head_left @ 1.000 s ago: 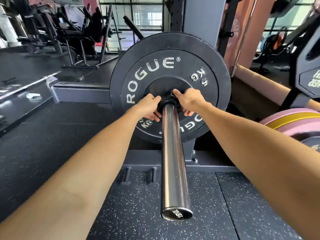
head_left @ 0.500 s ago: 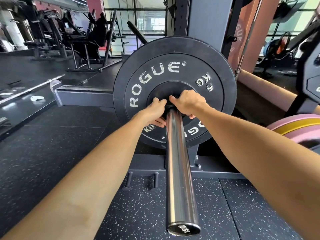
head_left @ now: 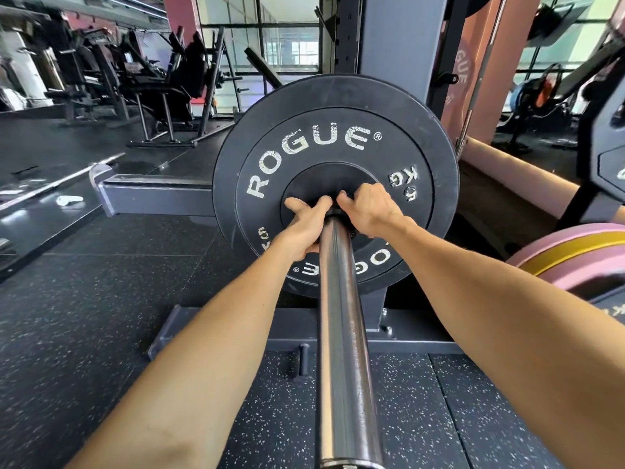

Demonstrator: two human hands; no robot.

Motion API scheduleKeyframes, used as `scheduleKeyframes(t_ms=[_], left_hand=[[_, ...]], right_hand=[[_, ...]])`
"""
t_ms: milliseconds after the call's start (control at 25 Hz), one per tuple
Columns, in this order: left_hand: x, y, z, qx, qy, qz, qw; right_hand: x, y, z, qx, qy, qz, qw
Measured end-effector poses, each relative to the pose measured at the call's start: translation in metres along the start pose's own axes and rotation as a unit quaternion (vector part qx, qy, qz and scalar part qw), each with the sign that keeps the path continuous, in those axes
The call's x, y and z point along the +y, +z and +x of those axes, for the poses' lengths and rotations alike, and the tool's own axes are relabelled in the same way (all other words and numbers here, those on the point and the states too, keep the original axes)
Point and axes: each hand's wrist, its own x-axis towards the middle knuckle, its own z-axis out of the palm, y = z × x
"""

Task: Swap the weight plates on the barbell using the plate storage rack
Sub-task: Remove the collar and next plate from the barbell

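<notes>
A black ROGUE 5 KG bumper plate (head_left: 321, 130) sits on the steel barbell sleeve (head_left: 341, 333), which runs from the plate toward me. A small black collar (head_left: 333, 211) rings the sleeve right against the plate's hub, mostly hidden by my fingers. My left hand (head_left: 306, 225) grips the collar from the left side. My right hand (head_left: 368, 211) grips it from the right, fingers curled over its top. Both forearms reach in along either side of the sleeve.
A grey rack upright (head_left: 402, 38) stands behind the plate, with its base rail (head_left: 152, 198) to the left. Pink and yellow plates (head_left: 575, 252) lie at the right. Another barbell (head_left: 61, 177) rests on the floor at left. Gym machines (head_left: 162, 72) stand far back.
The view has shifted closer and lower, so the plate looks larger. Both hands have closed in tighter around the collar at the hub. The plate stays on the sleeve.
</notes>
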Motion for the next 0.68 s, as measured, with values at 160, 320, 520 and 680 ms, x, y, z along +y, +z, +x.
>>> scheduleKeyframes(t_ms=[160,320,520,680], left_hand=[[-0.011,0.004,-0.001,0.002,-0.040,-0.075,0.996],[-0.003,-0.002,-0.010,-0.005,-0.030,-0.029,0.999],[-0.001,-0.002,-0.045,-0.011,-0.046,-0.012,0.999],[-0.002,-0.008,-0.100,-0.046,-0.057,-0.021,0.997]], right_hand=[[0.025,0.005,-0.010,0.035,0.084,0.223,0.971],[0.027,0.000,-0.005,-0.061,0.085,0.193,0.976],[0.018,-0.010,-0.026,-0.117,0.122,0.165,0.972],[0.003,-0.022,-0.074,-0.133,0.142,0.172,0.966]])
